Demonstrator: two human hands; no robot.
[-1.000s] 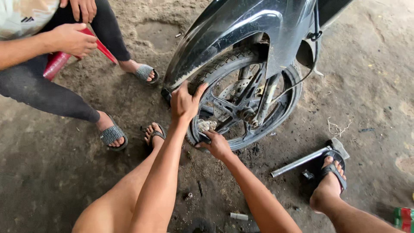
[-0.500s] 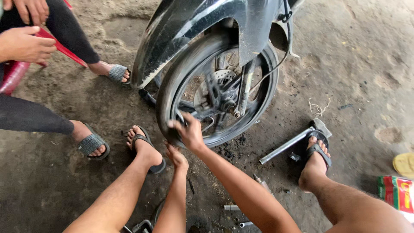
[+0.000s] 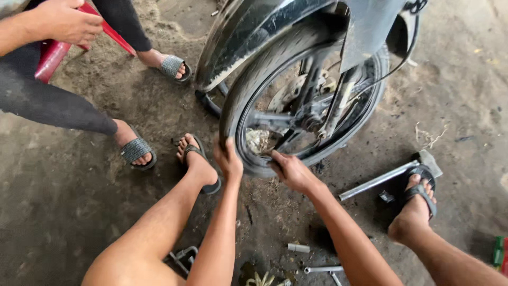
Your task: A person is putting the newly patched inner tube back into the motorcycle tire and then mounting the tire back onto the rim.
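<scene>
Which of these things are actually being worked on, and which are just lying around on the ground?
In hand:
left hand and right hand, both gripping the tyre of the motorbike wheel.

Lying about:
metal hammer
small socket
wrench
red stool, with another person.

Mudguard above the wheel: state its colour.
Glossy black, streaked with pale dust. The mudguard shows best in the head view, above the tyre gripped by both hands.

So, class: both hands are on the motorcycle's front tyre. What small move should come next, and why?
Probably turn the tyre a little further. The left hand grips its outer edge and the right hand holds its lower rim, so both are placed to rotate it. The metal bar on the ground lies untouched.
</scene>
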